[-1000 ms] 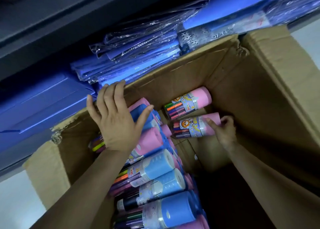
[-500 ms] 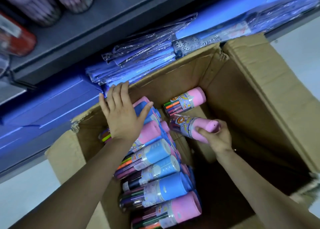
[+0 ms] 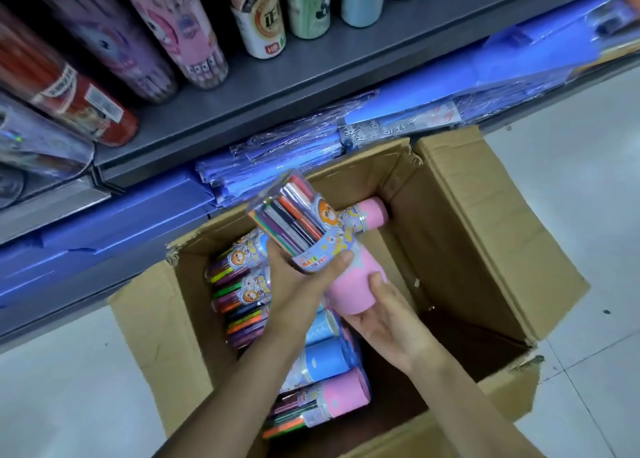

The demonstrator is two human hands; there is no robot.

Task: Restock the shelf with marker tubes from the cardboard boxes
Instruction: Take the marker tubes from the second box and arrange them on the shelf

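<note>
An open cardboard box (image 3: 485,222) stands on the floor below the shelf (image 3: 311,76). Above the box I hold a pink-capped marker tube (image 3: 311,235), tilted with its clear end toward the shelf. My left hand (image 3: 304,281) grips its printed middle. My right hand (image 3: 377,308) cups the pink cap from below, thumb on the cap. Several marker tubes (image 3: 311,357) with blue and pink caps lie stacked along the box's left side. One more pink-capped tube (image 3: 367,215) lies at the box's far wall.
Tall cylinders of pencils and pens (image 3: 180,34) stand on the grey shelf. Blue folders and plastic-wrapped blue packs (image 3: 277,159) fill the lower shelf behind the box. The box's right flap (image 3: 502,229) hangs outward over the pale tiled floor (image 3: 581,166).
My right hand lifted a pink-capped tube out of the box. My left hand left the stacked tubes and took hold of its middle. The view tilted up toward the shelf.
</note>
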